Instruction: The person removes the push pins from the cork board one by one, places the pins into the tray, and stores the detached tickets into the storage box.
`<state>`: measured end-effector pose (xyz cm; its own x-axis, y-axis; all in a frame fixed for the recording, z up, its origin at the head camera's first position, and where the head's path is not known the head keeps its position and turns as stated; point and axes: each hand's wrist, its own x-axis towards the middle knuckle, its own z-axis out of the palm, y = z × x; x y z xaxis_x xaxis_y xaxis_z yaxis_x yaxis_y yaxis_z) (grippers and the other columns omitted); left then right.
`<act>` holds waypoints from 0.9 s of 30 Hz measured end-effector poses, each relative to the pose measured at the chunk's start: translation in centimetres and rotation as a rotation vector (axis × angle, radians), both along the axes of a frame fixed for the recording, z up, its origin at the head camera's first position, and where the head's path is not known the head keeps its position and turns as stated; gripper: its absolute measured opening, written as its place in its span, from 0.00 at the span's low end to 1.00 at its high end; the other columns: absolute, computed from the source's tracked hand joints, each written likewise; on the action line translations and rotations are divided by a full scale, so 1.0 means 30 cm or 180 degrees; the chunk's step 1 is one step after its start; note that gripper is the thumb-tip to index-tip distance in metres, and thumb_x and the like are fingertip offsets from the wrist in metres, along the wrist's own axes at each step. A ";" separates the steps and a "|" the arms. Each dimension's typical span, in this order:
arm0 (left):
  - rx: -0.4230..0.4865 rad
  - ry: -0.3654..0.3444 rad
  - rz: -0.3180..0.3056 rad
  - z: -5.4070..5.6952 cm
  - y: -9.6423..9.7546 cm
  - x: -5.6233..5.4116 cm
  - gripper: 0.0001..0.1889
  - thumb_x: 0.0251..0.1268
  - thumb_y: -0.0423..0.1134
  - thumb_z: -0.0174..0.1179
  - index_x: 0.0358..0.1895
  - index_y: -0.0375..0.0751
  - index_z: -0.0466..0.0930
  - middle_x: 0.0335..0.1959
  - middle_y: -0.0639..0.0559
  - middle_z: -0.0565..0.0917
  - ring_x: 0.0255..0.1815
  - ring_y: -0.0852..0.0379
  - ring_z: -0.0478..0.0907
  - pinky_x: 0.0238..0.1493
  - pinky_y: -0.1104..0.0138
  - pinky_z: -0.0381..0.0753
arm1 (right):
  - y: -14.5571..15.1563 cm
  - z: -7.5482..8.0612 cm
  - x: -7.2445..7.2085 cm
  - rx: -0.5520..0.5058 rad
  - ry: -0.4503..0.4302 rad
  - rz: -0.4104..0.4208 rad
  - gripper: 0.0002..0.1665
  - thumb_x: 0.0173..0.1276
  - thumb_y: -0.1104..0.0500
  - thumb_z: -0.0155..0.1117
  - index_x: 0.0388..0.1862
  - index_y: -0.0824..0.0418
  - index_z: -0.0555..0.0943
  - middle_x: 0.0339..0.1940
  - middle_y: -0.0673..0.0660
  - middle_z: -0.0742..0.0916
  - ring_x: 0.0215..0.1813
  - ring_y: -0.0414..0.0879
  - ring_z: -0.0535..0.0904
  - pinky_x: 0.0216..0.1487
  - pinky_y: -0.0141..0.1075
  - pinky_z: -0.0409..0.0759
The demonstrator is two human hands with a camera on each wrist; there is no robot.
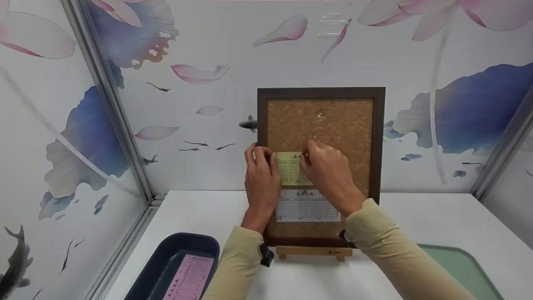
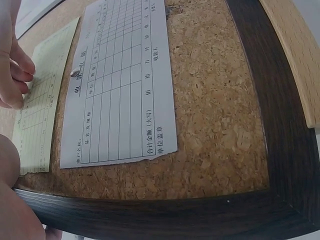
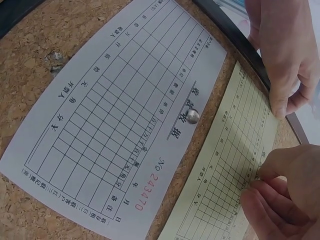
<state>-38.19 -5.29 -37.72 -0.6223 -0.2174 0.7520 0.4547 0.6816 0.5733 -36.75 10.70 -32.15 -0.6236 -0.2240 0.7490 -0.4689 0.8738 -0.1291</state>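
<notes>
"Since it looks like ordinary thin paper, how would you expect the yellow slip to handle?"

"Light and limp, I'd say, quick to crease and easy to tear. I'd take it by the upper corners and let the cork board back it flat."

"Where is it?"

"Upright against the cork, just above the white slip, near the left side of the dark frame."

"And the hands?"

"The left hand has thumb and finger bent together at the slip's upper left corner, apparently pinching it. The right hand is curled at the upper edge, thumb and fingertip close together; whether they have paper or something small between them, I can't tell."

"Does any view settle that?"

"No. The right wrist view comes nearest, but the fingertips hide the spot. It does show a round silver tack in the white slip's heading and a red serial number, neither of which I can make out from the head."

"And the left wrist?"

"That gives the white slip's ragged left edge. Only the head view has the navy tray, with a pink slip inside, and the green tray."
</notes>
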 end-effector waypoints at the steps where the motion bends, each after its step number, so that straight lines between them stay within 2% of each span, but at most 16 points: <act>1: -0.0007 -0.0006 0.0012 -0.001 0.000 -0.001 0.08 0.88 0.43 0.54 0.53 0.42 0.75 0.74 0.39 0.72 0.36 0.52 0.84 0.32 0.60 0.85 | -0.001 0.000 0.000 -0.0004 0.0003 0.0003 0.04 0.74 0.64 0.69 0.42 0.65 0.86 0.31 0.61 0.90 0.26 0.55 0.87 0.25 0.51 0.86; 9: -0.0004 -0.0092 0.0067 0.000 0.003 -0.003 0.09 0.88 0.45 0.54 0.53 0.43 0.74 0.73 0.42 0.72 0.36 0.52 0.84 0.29 0.60 0.84 | -0.001 -0.005 -0.004 -0.0087 0.0085 0.0079 0.03 0.74 0.65 0.69 0.41 0.66 0.87 0.30 0.60 0.91 0.26 0.54 0.87 0.26 0.51 0.86; 27: -0.0035 -0.0021 0.0134 0.000 0.003 -0.005 0.09 0.87 0.44 0.55 0.52 0.42 0.75 0.72 0.39 0.73 0.33 0.52 0.83 0.30 0.61 0.85 | -0.001 -0.012 -0.003 -0.0131 0.0148 0.0128 0.04 0.74 0.65 0.70 0.39 0.66 0.87 0.29 0.60 0.91 0.25 0.54 0.87 0.27 0.51 0.86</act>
<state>-38.33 -5.20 -37.73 -0.6177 -0.2352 0.7505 0.4219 0.7062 0.5685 -36.85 10.68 -32.52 -0.5791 -0.2164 0.7860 -0.5097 0.8486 -0.1419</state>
